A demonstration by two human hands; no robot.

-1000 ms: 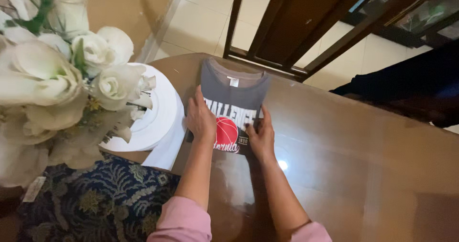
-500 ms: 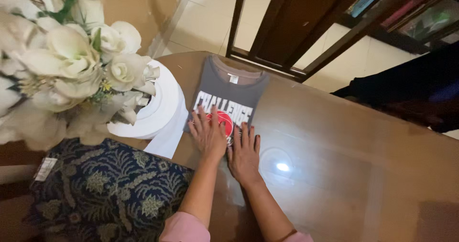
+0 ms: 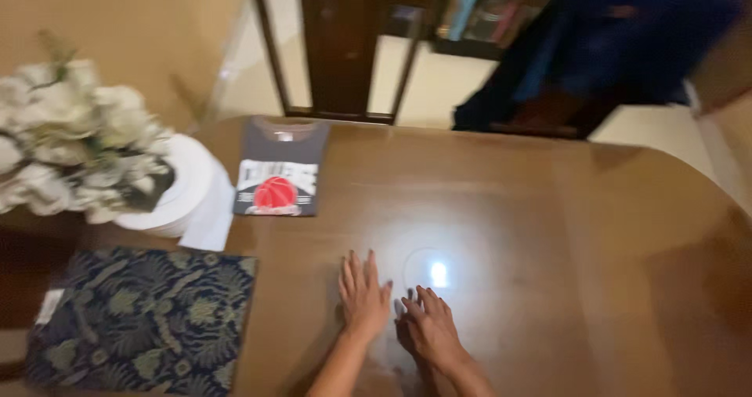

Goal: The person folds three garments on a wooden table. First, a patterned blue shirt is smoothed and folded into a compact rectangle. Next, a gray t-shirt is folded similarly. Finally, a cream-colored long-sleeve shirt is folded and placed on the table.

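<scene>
A folded grey T-shirt (image 3: 277,177) with a red ball print lies flat on the brown wooden table (image 3: 548,232), near its far left edge. My left hand (image 3: 363,295) rests palm down on the bare tabletop, fingers spread, well in front of the shirt. My right hand (image 3: 427,326) lies flat beside it, fingers apart, close to a bright light reflection. Neither hand holds anything or touches the shirt.
White flowers (image 3: 70,142) in a white holder (image 3: 184,193) stand at the left. A dark blue patterned cloth (image 3: 145,315) lies at the near left. A dark wooden chair (image 3: 337,44) stands behind the table, with dark blue fabric (image 3: 619,36) at the back right.
Both hands came off the folded shirt and drew back toward me onto the bare table. The view pulled back and swung right, so the shirt now sits farther away.
</scene>
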